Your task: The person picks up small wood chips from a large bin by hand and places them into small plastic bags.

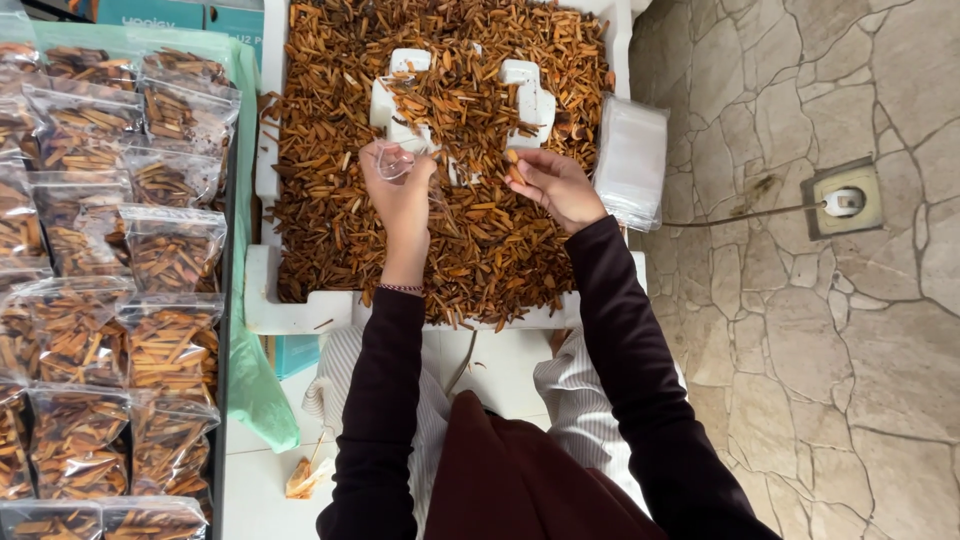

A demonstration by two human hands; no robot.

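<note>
A person in dark long sleeves and a striped garment leans over a white foam tray (262, 300) heaped with thin brown wood sticks (470, 240), dry and splintery, some pale at the edges.

The left hand (398, 195) hovers just above the sticks, its fingers pinched around a small clear plastic bag (395, 162) that looks empty and crinkled. A thin woven band circles that wrist. Just to its right, apart from it, the right hand (555, 185) has its fingers curled around a few sticks, fingertips turned toward the bag.

Beyond both hands, a blocky white foam piece (530, 95) pokes up through the pile. Right of the right hand, a stack of empty clear bags (630, 160) rests on the tray's edge.

Far left of the left hand, rows of filled bags (120, 280), glossy and packed with the same sticks, lie over green plastic sheeting (250, 370).

Far right lies stone paving with a wall-style socket (845, 200) and cord.
</note>
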